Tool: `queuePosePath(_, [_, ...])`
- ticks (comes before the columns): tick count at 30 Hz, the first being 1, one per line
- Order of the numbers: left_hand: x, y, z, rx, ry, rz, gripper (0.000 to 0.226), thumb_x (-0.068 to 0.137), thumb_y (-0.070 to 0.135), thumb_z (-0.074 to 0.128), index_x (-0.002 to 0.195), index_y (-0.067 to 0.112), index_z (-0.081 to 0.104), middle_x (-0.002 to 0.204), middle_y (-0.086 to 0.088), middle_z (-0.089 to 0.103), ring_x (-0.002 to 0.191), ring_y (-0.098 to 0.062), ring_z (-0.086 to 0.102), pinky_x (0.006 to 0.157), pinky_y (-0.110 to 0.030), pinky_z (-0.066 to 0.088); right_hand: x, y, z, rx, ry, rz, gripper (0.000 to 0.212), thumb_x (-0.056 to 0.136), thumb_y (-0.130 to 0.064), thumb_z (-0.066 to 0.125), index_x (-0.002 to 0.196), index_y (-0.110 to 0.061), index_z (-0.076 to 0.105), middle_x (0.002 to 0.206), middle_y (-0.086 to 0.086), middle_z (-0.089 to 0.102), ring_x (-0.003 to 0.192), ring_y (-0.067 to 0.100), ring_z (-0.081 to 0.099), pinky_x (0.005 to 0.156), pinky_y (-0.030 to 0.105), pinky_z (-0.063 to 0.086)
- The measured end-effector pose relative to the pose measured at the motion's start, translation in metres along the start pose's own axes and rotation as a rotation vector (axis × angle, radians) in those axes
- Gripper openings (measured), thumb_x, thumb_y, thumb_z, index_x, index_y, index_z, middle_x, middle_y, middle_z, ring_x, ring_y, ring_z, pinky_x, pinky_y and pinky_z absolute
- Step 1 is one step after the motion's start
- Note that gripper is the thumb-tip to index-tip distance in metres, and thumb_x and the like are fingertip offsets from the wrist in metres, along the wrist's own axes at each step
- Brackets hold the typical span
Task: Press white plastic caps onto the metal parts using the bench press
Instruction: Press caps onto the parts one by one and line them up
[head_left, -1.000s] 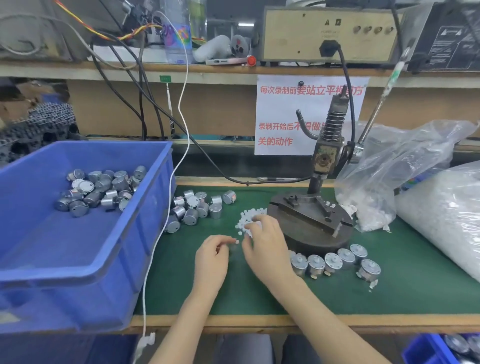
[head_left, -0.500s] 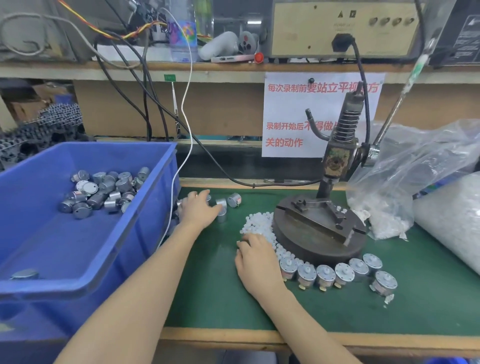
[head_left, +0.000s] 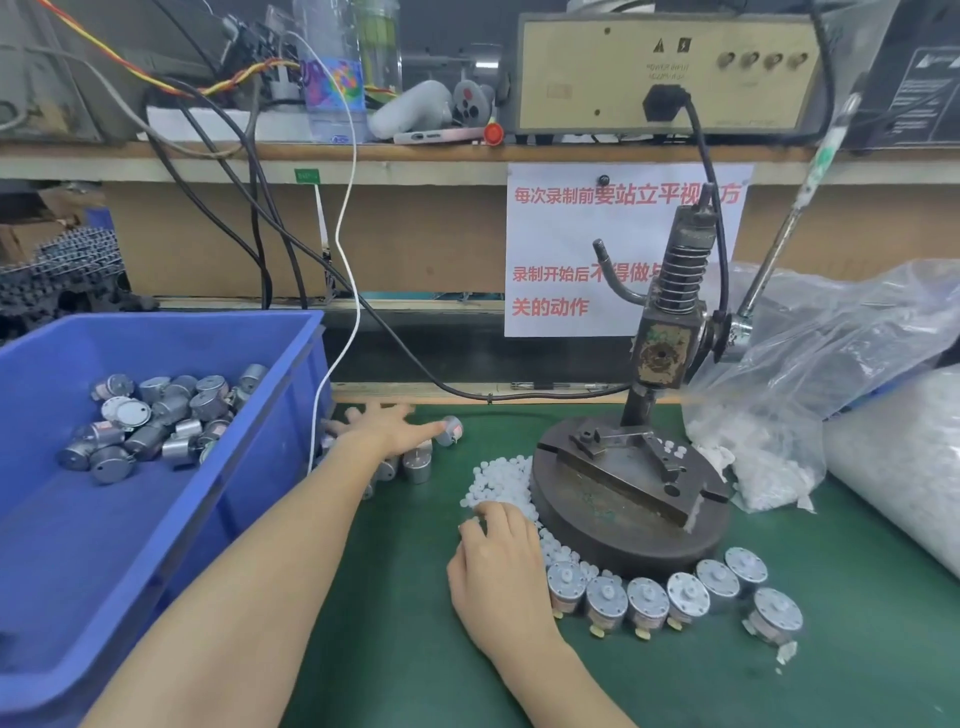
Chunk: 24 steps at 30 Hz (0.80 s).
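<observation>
The bench press (head_left: 660, 358) stands on its round dark base (head_left: 623, 525) on the green mat. A pile of white plastic caps (head_left: 498, 473) lies against the base's left side. My right hand (head_left: 498, 571) rests there, fingertips curled down and pinching a cap at the pile's near edge. My left hand (head_left: 387, 431) reaches far left with fingers spread flat over loose metal parts (head_left: 418, 465) beside the blue bin. A curved row of metal parts with caps (head_left: 647, 600) sits in front of the base.
A blue bin (head_left: 104, 545) holding several metal parts fills the left side. Clear plastic bags of white caps (head_left: 779, 415) lie right of the press. The press lever (head_left: 779, 249) slants up to the right. Cables hang from the shelf behind.
My left hand moved from beside the right hand out to the loose metal parts by the bin. My right hand stayed at the cap pile.
</observation>
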<state>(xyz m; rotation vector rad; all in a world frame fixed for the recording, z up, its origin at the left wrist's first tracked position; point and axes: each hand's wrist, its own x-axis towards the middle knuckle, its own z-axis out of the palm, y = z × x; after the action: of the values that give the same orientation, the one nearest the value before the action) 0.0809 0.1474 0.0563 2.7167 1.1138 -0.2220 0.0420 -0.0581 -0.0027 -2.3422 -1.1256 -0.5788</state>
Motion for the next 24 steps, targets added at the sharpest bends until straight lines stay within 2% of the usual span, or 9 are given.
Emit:
queuePosePath(3, [0.005,-0.014,-0.005,0.079,-0.148,0.013,0.083,0.07,0.086,0.028,0.139,0.039,0.032,0.151,-0.007,0.024,0.139,-0.035,0.015,0.11,-0.058,0.013,0.001,0.0,0.0,-0.003,0.025,-0.001,0.024,0.045,-0.015,0.081,0.054,-0.016,0.059,0.073,0.0,0.062,0.067,0.019,0.062,0.064,0.021,0.051])
queuePosePath(6, [-0.001,-0.016,-0.005,0.11,-0.166,0.023,0.066,0.079,0.07,0.035,0.138,0.04,0.032,0.15,-0.005,0.022,0.139,-0.036,0.012,0.109,-0.055,0.014,0.001,0.0,0.0,0.002,0.022,0.001,0.025,0.044,-0.015,0.082,0.054,-0.016,0.059,0.069,-0.001,0.061,0.062,0.018,0.06,0.06,0.019,0.05])
queuePosePath(10, [-0.023,-0.008,0.008,0.102,-0.041,-0.009,0.054,0.083,0.061,0.031,0.13,0.036,0.04,0.143,-0.005,0.031,0.134,-0.038,0.016,0.103,-0.059,0.019,0.002,-0.002,-0.004,-0.019,-0.033,0.0,0.029,0.039,-0.016,0.086,0.051,-0.019,0.06,0.058,-0.004,0.054,0.052,0.016,0.054,0.049,0.016,0.044])
queuePosePath(14, [-0.042,-0.01,0.021,0.084,0.095,0.029,0.042,0.082,0.054,0.033,0.114,0.03,0.048,0.127,-0.005,0.044,0.125,-0.035,0.025,0.095,-0.054,0.025,0.001,-0.001,-0.003,-0.005,-0.042,-0.022,0.032,0.037,-0.012,0.088,0.049,-0.017,0.059,0.055,-0.002,0.053,0.05,0.016,0.053,0.046,0.015,0.043])
queuePosePath(19, [-0.062,-0.019,0.037,-0.041,0.184,0.055,0.039,0.083,0.053,0.036,0.108,0.027,0.051,0.127,-0.001,0.046,0.126,-0.031,0.021,0.089,-0.048,0.028,0.001,-0.001,-0.003,-0.01,-0.086,-0.036,0.031,0.038,-0.013,0.089,0.049,-0.019,0.06,0.054,-0.003,0.052,0.049,0.015,0.053,0.045,0.016,0.042])
queuePosePath(22, [-0.072,-0.019,0.047,-0.029,0.265,0.079,0.041,0.085,0.055,0.035,0.113,0.029,0.052,0.129,0.0,0.046,0.127,-0.028,0.021,0.098,-0.053,0.025,0.001,0.0,-0.003,-0.006,-0.075,-0.039,0.031,0.038,-0.011,0.089,0.049,-0.017,0.061,0.053,-0.003,0.052,0.049,0.015,0.053,0.045,0.017,0.043])
queuePosePath(24, [-0.078,-0.019,0.052,-0.034,0.315,0.092,0.041,0.086,0.055,0.036,0.114,0.03,0.051,0.13,0.001,0.046,0.128,-0.028,0.022,0.1,-0.05,0.024,0.002,0.0,-0.003,-0.015,-0.086,-0.039,0.031,0.038,-0.009,0.089,0.049,-0.017,0.062,0.053,-0.003,0.052,0.049,0.015,0.052,0.044,0.017,0.043])
